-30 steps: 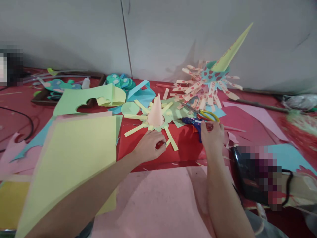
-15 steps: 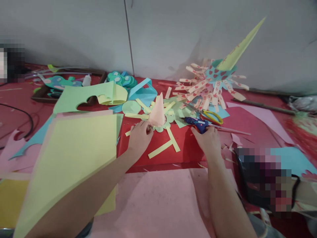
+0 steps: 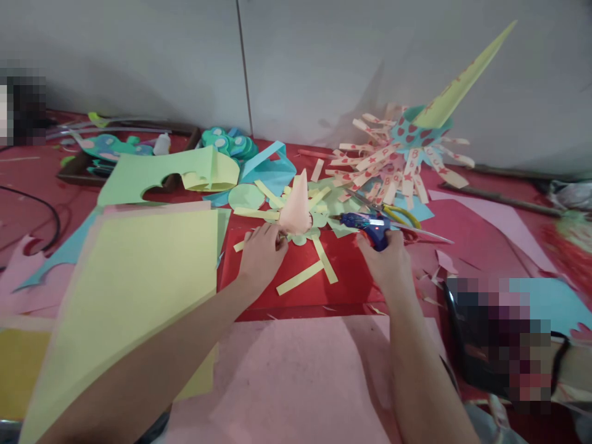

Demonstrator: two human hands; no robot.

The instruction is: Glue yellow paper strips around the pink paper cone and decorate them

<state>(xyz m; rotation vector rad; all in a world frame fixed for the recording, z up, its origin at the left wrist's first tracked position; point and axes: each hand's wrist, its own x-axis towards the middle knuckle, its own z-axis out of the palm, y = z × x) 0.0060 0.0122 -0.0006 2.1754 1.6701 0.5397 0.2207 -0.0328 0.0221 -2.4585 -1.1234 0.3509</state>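
A blue hot glue gun [image 3: 377, 227] is gripped in my right hand [image 3: 387, 256], its nozzle pointing left at the paper flower. My left hand [image 3: 263, 253] is closed in a pinch at the flower's lower left edge; what lies between the fingertips is hidden. A pale pink paper cone [image 3: 296, 209] stands upright in the middle of the green scalloped paper flower [image 3: 300, 239]. Yellow paper strips [image 3: 256, 214] radiate from it. Two more strips [image 3: 300, 279] lie on the red sheet [image 3: 351, 277] below, one touching the other.
Behind the glue gun lie yellow-handled scissors [image 3: 402, 216]. A finished-looking paper piece with a tall yellow cone [image 3: 462, 80] stands at the back right. Stacked yellow sheets [image 3: 148, 271] lie left, near a dark tray [image 3: 74, 176]. A dark, partly blurred object [image 3: 462, 333] sits right.
My right hand has lifted the glue gun slightly and brought its nozzle left, closer to the flower. My left hand keeps its pinch in nearly the same place. The view has shifted slightly.
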